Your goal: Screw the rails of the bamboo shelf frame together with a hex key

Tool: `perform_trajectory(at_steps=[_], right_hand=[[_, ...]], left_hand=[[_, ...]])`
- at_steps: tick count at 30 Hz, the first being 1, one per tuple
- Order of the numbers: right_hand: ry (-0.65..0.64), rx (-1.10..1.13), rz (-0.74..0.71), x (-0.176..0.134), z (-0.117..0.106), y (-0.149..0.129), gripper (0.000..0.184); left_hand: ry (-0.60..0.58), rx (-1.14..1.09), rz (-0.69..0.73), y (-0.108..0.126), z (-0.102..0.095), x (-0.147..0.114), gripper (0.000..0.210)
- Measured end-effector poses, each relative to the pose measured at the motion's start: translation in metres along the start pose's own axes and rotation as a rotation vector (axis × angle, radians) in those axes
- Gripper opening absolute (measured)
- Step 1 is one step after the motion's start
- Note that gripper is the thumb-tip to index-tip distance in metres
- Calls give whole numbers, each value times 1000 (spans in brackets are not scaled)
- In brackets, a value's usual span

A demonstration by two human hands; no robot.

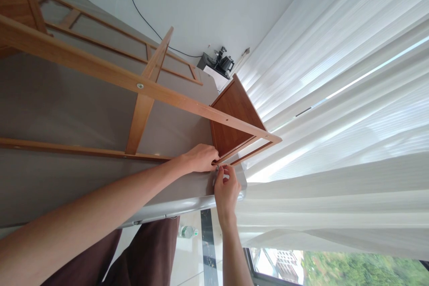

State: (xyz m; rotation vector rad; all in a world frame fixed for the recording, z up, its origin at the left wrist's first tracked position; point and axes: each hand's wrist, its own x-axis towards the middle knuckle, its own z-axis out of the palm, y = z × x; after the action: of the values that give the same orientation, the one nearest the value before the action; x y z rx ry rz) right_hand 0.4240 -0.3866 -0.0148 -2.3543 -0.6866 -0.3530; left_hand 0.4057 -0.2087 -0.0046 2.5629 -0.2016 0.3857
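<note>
A partly joined wooden frame (pixel 187 100) with long rails, a crosspiece (pixel 144 111) and a brown end panel (pixel 231 114) lies on a grey-topped table (pixel 181 125). My left hand (pixel 203 157) is closed around the near lower corner of the frame, by the end of its lower rail (pixel 83 150). Just below that corner, my right hand (pixel 228 183) pinches a small metal piece (pixel 217 167) between thumb and fingers, against the rail's end. The fingers hide most of this piece, so its exact kind does not show.
Another slim wooden frame (pixel 110 38) lies farther back on the table. A black kettle (pixel 226 64) stands on a small cabinet by the wall. White curtains (pixel 321 143) hang close on the right. A clear bottle (pixel 187 232) is on the floor beside my legs.
</note>
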Motion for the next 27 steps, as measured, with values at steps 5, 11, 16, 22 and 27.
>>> perform_trajectory(at_steps=[5,11,16,22,27], right_hand=[[25,-30,-51,-3,3,0,37],[19,-58,-46,-4,3,2,35],[34,-75,-19,-7,1,4,34],[57,-75,-1,-7,4,6,39],[61,-83,6,-7,4,5,39]], left_hand=[[-14,10,8,-1,0,0,17],[-19,13,20,-1,0,0,13],[-16,1,36,-2,1,-1,10],[-11,-8,36,-2,1,-1,11],[-16,-14,37,-2,-1,-1,11]])
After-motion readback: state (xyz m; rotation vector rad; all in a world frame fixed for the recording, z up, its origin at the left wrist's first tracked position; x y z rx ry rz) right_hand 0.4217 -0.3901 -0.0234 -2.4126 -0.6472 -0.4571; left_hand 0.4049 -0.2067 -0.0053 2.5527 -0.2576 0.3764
